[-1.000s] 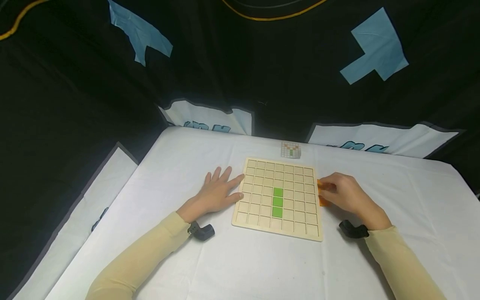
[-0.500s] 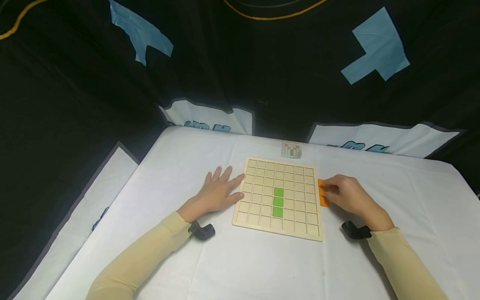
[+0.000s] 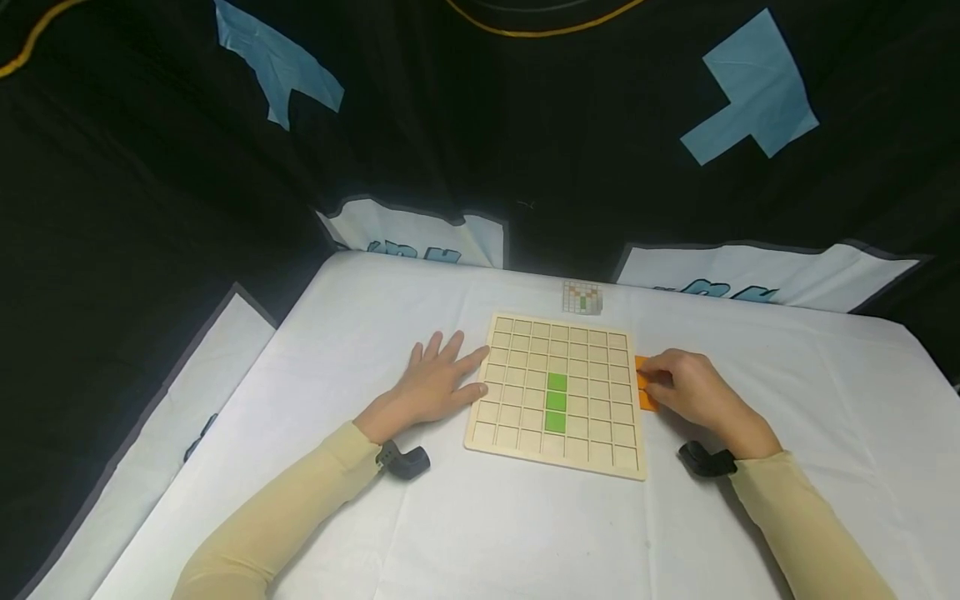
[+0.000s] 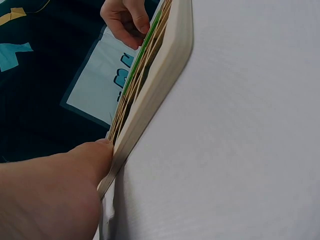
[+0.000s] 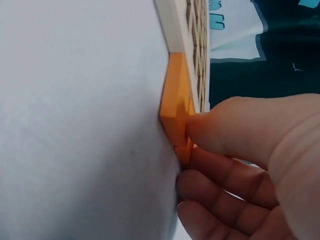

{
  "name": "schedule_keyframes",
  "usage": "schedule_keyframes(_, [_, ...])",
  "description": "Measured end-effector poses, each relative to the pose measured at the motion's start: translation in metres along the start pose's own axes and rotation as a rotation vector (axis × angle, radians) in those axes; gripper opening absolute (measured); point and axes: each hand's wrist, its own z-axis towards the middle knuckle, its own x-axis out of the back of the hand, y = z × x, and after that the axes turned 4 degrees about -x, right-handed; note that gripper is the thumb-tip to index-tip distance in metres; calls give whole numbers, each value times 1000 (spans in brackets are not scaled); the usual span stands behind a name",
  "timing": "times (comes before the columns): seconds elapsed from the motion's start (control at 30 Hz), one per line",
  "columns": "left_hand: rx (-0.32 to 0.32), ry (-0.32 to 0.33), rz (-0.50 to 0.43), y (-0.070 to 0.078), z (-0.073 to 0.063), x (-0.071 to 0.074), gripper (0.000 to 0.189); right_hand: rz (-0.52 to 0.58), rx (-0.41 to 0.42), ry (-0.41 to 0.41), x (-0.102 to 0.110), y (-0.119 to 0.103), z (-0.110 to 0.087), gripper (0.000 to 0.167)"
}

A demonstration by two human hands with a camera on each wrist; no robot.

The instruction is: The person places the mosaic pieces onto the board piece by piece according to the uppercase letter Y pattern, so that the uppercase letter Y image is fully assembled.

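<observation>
A wooden grid board [image 3: 517, 445] lies on the white table, with a column of three green tiles [image 3: 557, 401] in its cells. Against the board's left edge rests my left hand [image 3: 427, 387], fingers spread, thumb and index finger touching the rim. At the right edge, my right hand [image 3: 690, 387] pinches an orange tile between thumb and curled fingers, low over the cloth. Orange tiles [image 3: 648, 402] sit beside the board there, partly hidden by that hand. In the right wrist view, one orange tile [image 5: 175, 95] leans close to the board's side by my thumb [image 5: 205, 131].
Behind the board lies a small printed card [image 3: 582, 297] showing a grid with coloured squares. White cloth covers the table [image 3: 525, 533]. A black curtain [image 3: 480, 125] with blue tape patches hangs beyond the far edge.
My right hand has drawn slightly back from the board's right edge, so more of the orange tiles shows. The left hand and the green tiles have stayed put.
</observation>
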Motion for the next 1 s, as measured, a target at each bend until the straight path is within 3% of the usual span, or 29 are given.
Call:
schedule_keyframes(0.63, [8, 1, -3, -2, 2, -2, 67, -22, -1, -29, -1, -2, 2, 27])
schedule_keyframes(1.0, [-4, 7, 0, 0, 0, 0, 67, -50, 40, 0, -4, -4, 0, 27])
